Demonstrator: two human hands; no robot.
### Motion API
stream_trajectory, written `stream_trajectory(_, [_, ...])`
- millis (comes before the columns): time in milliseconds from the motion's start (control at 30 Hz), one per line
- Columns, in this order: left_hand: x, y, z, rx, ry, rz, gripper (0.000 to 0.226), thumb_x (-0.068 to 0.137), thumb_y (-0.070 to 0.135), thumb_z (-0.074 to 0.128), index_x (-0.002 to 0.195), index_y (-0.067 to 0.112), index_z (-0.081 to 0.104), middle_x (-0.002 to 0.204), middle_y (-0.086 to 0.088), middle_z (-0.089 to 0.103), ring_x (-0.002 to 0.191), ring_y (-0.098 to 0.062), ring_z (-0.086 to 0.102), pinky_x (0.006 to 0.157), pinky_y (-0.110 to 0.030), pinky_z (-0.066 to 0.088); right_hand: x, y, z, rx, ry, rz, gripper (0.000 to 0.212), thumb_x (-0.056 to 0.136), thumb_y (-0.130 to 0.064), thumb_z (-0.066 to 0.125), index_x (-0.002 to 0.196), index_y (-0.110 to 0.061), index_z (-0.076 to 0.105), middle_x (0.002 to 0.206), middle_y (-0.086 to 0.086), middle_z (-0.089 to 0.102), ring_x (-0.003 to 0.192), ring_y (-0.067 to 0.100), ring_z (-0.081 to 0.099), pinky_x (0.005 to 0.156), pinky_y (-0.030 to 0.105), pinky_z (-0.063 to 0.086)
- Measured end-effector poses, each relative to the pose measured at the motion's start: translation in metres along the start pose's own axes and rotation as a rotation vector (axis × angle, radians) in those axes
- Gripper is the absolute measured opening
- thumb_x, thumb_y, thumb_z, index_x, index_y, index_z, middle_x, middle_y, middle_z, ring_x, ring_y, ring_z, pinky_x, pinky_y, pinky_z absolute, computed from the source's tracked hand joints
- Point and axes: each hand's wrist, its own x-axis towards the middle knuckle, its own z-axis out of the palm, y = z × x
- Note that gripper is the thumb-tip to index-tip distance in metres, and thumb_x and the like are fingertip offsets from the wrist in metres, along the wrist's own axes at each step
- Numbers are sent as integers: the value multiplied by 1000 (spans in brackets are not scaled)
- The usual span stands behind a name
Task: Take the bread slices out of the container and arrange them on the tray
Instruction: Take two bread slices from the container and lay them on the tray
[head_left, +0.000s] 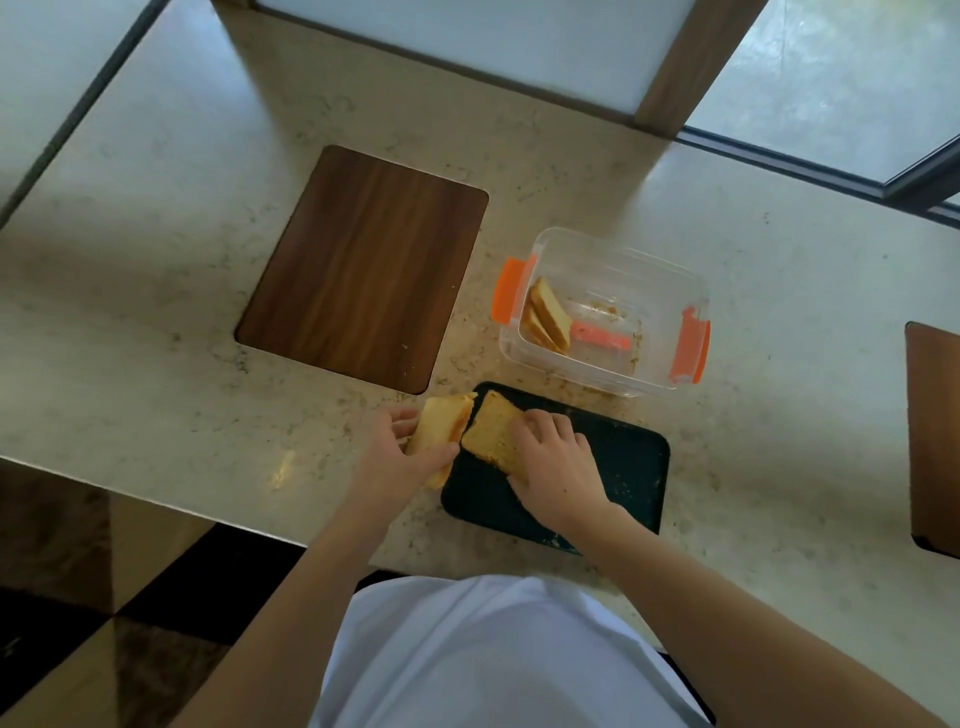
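Bread slices (491, 434), one on tray (631, 470), three in container (652, 291)

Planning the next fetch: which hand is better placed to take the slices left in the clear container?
Probably right. The right hand rests on a bread slice lying on the dark tray, close to the clear container; the left hand grips a stack of slices off the tray's left edge.

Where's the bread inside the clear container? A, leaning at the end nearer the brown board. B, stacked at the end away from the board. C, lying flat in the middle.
A: the slices lean against the container wall on the brown board's side.
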Motion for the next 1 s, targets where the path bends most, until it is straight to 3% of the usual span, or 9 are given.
stream_trajectory(300, [-2,-7,-9,-31,-6,-35,68,74,34,88,126,33,44,132,-1,54,115,-23,57,93,-45,57,18,7,-11,-33,-1,-128,62,84,-20,67,143,-16,47,157,14,36,140,38,32,110,55,33])
stream_trajectory(500, [-8,-8,-7,64,10,-19,67,77,32,86,127,32,41,135,-1,51,117,-23,55,87,-39,55,19,6,-20,-6,-27,-57,58,83,-24,66,138,-17,48,155,15,34,140,41,29,111,58,29])
stream_trajectory(533, [-11,-8,-5,127,6,29,69,77,30,87,128,31,41,134,0,50,116,-20,55,89,-39,55,14,3,-19,65,17,-20,57,83,-31,66,136,-18,50,153,12,37,140,38,32,110,58,29])
stream_trajectory(600, [-17,-6,1,280,-71,191,73,74,27,87,130,32,41,130,6,49,110,-7,53,83,-26,51,2,-5,-22,371,95,143,56,85,-53,59,133,-23,55,143,2,49,131,23,46,106,51,36])
stream_trajectory(700, [-24,-3,11,563,-282,415,82,70,30,85,138,30,39,132,5,48,112,-9,51,85,-27,48,-14,-12,-26,1099,-112,421,64,77,-76,50,113,-27,67,119,0,71,94,12,70,83,34,54])
stream_trajectory(767, [-28,0,20,754,-357,546,85,70,35,79,143,29,35,138,3,47,120,-15,48,96,-34,45,-26,-6,-23,1393,-263,505,58,77,-71,60,104,-22,74,103,4,77,87,24,73,82,39,58])
stream_trajectory(867, [-30,7,35,814,-380,728,81,69,49,73,140,38,35,136,10,48,119,-9,45,98,-34,43,-46,7,-14,1494,-238,441,28,86,-41,71,108,-24,76,103,0,79,95,23,74,82,40,61])
stream_trajectory(933, [-26,8,41,599,-329,592,76,72,57,77,136,39,41,133,11,49,117,-8,49,95,-30,45,-55,15,-10,1628,-190,488,20,92,-26,70,111,-22,73,105,0,79,94,20,76,76,34,62])
stream_trajectory(1000, [-17,9,40,298,-219,254,62,78,51,79,130,33,50,128,8,57,111,-10,58,92,-31,52,-61,20,-9,1732,-149,524,21,95,-19,68,117,-19,68,110,3,77,98,20,75,81,36,62])
